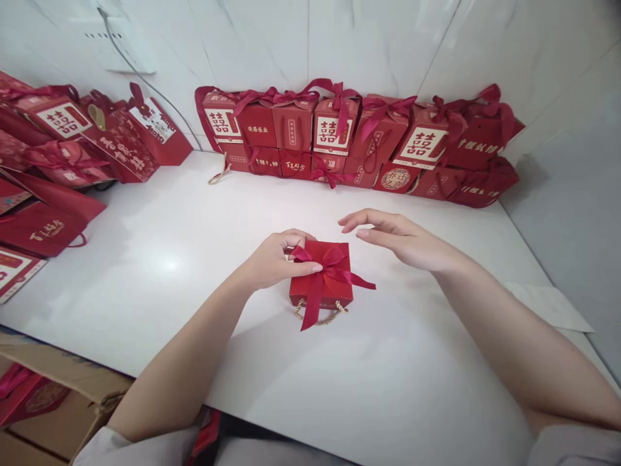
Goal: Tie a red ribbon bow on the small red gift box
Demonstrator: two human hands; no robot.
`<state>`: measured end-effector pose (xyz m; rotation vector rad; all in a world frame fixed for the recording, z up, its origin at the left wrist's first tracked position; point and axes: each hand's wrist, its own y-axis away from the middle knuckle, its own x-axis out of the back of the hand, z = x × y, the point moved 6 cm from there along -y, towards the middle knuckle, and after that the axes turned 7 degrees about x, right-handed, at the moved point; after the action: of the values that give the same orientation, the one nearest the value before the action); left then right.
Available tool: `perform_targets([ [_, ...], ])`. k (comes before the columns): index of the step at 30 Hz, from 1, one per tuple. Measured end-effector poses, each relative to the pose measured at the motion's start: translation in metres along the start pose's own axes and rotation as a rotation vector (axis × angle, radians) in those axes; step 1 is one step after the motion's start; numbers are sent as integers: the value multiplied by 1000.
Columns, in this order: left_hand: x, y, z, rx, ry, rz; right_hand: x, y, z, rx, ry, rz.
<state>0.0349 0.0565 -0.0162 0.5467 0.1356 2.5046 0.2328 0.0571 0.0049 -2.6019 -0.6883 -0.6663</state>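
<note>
We found a closed red gift box (324, 275) at mid-tabletop (194, 259), ribbon bow (326, 266) on its lid, contents unseen. Our left hand (276, 259) had fingers (310, 266) pinched on the bow. Our right hand (400, 239) hovered just above, fingers apart, holding nothing. Stacked boxes (359, 139) lined the wall. A cardboard carton (43, 395) was cut off at the left edge.

The left hand (276, 259) is hiding the red gift box's (334, 285) left edge; the cardboard carton (58, 414) is running off the frame's bottom-left corner; lettering on the far boxes (359, 139) is staying too small to read.
</note>
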Motion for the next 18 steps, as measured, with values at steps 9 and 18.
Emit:
perform_targets([
  [9, -1, 0, 0, -26, -7, -6, -39, -4, 5, 55, -342, -46],
  [18, -14, 1, 2, -47, 186, -10, -47, -4, -4, 84, -403, -108],
])
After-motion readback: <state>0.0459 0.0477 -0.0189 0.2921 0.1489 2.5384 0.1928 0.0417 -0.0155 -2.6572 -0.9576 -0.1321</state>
